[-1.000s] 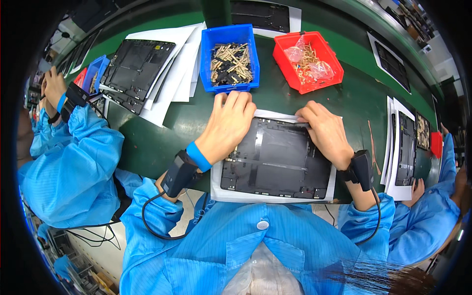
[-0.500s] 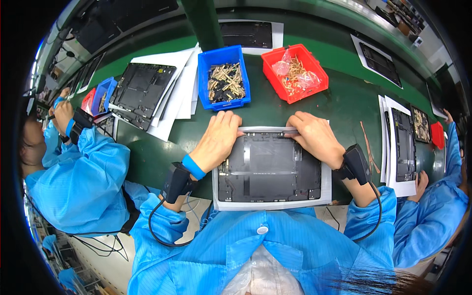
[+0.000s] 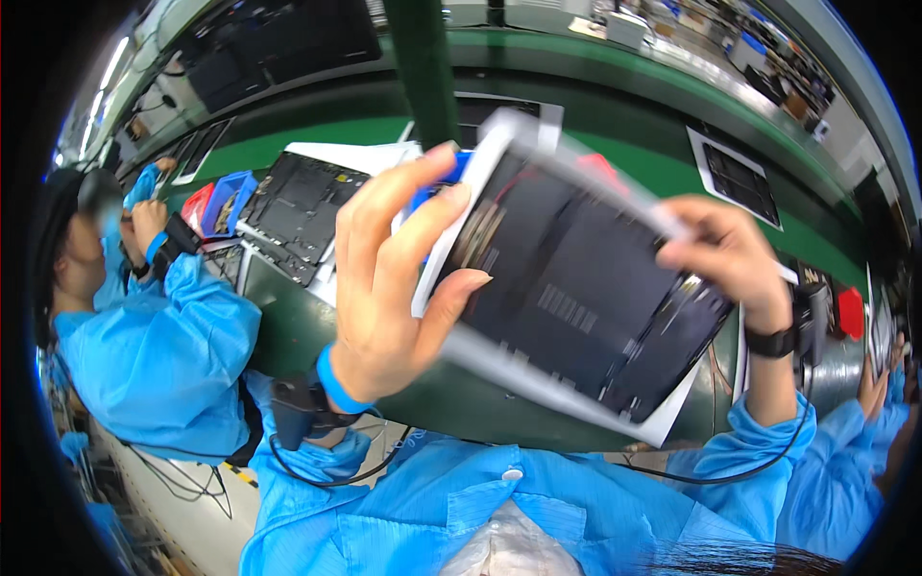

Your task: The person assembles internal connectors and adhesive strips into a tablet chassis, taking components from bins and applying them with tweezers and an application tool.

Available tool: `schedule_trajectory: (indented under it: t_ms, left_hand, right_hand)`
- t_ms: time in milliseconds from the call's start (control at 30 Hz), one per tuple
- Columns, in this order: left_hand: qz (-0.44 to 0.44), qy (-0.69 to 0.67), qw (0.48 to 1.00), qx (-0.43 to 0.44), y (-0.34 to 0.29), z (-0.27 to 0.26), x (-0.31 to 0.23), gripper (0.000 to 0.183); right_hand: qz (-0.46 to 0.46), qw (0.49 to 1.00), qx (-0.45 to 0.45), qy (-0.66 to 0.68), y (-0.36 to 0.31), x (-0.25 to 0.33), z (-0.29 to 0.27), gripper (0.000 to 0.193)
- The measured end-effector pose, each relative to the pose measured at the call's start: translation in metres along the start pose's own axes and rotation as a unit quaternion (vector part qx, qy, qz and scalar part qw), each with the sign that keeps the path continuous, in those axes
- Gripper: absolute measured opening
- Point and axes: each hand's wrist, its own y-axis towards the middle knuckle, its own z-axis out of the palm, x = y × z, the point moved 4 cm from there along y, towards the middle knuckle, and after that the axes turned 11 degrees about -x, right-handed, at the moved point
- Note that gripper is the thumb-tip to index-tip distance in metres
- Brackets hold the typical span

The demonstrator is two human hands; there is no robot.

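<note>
A flat black laptop casing panel [image 3: 586, 278] is held tilted above the table, with a white sheet [image 3: 663, 422] behind it and showing round its edges. Motion blurs both. My right hand [image 3: 725, 254] pinches the panel and sheet at their far right edge, thumb on the near face. My left hand [image 3: 394, 278] is open beside the panel's left edge, fingers spread and thumb stretched toward the panel. Whether its thumb touches the sheet I cannot tell. Behind my left fingers a blue bin [image 3: 461, 165] is mostly hidden, and a bit of a red bin [image 3: 602, 168] shows past the panel.
More panels lie on white sheets: a stack [image 3: 298, 211] at left, one panel [image 3: 740, 182] at far right. A green post [image 3: 421, 72] rises behind the bins. Co-workers in blue sleeves sit at left [image 3: 163, 355] and right [image 3: 836, 470]. Cables hang from my wrist devices.
The panel and its sheet have been lifted off the table and turned clockwise. My left hand has let go and spread open; my right hand has moved right, still gripping the edge.
</note>
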Motion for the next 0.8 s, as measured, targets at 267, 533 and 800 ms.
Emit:
schedule_trajectory:
  t_ms: [267,533,800]
  left_hand:
    - [0.083,-0.214,0.934,0.273,-0.093,0.04,-0.049,0.029]
    - [-0.057,-0.173,0.927,0.327,-0.102,0.023,-0.018,0.032]
    - [0.028,0.073,0.962,0.263,0.005,0.092,0.072,0.012]
  right_hand:
    - [0.031,0.914,-0.383,0.135,0.161,-0.113,-0.134,0.036]
    - [0.168,0.888,-0.397,0.158,0.224,-0.209,-0.071,0.026]
    - [0.011,0.827,-0.433,-0.359,0.246,-0.233,-0.091,0.041]
